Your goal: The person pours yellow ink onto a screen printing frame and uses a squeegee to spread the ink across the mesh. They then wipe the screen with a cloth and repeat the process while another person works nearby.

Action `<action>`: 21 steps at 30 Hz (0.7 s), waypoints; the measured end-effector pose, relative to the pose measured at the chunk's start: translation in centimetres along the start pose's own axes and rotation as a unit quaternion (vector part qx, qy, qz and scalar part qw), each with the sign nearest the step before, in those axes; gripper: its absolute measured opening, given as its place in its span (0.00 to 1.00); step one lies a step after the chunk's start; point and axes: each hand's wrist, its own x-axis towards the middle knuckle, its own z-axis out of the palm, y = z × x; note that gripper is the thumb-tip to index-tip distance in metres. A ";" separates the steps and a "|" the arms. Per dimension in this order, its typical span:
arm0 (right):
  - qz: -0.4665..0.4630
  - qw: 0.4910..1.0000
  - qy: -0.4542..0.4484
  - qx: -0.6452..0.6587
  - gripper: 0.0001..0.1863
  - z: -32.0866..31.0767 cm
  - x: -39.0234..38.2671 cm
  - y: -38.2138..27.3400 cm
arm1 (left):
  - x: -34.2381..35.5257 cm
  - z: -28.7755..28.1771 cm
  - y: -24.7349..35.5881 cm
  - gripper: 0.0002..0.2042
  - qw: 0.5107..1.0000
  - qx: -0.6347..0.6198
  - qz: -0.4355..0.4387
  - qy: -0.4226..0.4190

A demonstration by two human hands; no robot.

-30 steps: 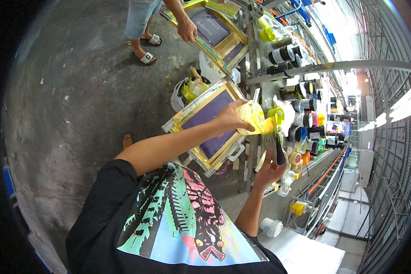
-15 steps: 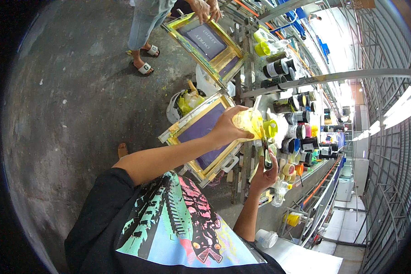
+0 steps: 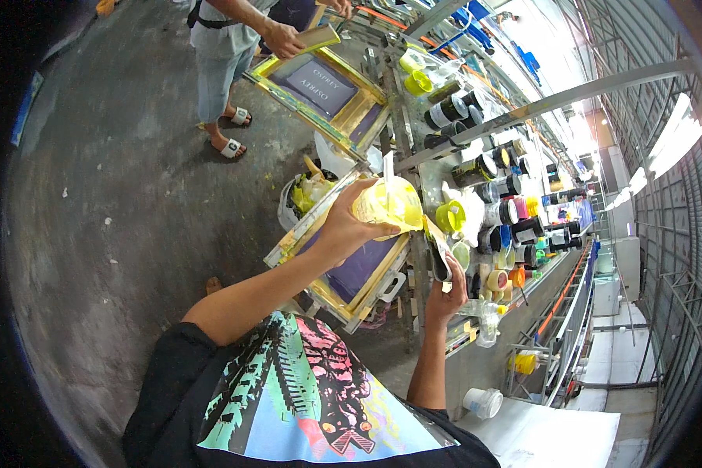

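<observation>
My left hand point(image 3: 343, 222) is wrapped round a translucent cup point(image 3: 390, 207) of pale yellow ink, tipped sideways, a pale stick in it. My right hand point(image 3: 451, 285), to the right and lower, grips a dark scraper point(image 3: 438, 253) with yellow on its end, beside the cup's rim. Below them lies a screen frame point(image 3: 359, 269) with purple mesh and ink-stained edges. A bright yellow-green tub point(image 3: 448, 217) sits just right of the cup.
A co-worker point(image 3: 224, 66) at upper left holds a squeegee point(image 3: 317, 39) over another screen point(image 3: 320, 92) with white lettering. The bench holds several ink pots point(image 3: 474, 168). A metal bar point(image 3: 554, 101) crosses above; a bagged bucket point(image 3: 292, 195) stands below.
My left hand and cup have moved left. The scraper's angle has changed. The co-worker has shifted left and has a squeegee in hand. The scene has shifted slightly in the view.
</observation>
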 end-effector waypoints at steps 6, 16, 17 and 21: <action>0.117 0.993 -0.007 -0.001 0.17 -0.3 -1.0 0.0 | 0.1 0.2 1.6 0.44 0.996 -0.084 -0.018 -0.035; 0.324 0.815 0.130 0.463 0.23 -0.9 1.5 -2.1 | -1.0 -2.9 -5.0 0.51 0.980 -0.074 -0.163 -0.087; 0.334 0.800 0.131 0.481 0.24 -0.8 1.6 -2.6 | -1.2 -2.5 -5.2 0.51 0.980 -0.075 -0.160 -0.088; 0.335 0.794 0.104 0.497 0.26 0.0 0.9 -2.2 | -1.4 -0.8 -3.8 0.50 0.987 -0.033 -0.133 -0.085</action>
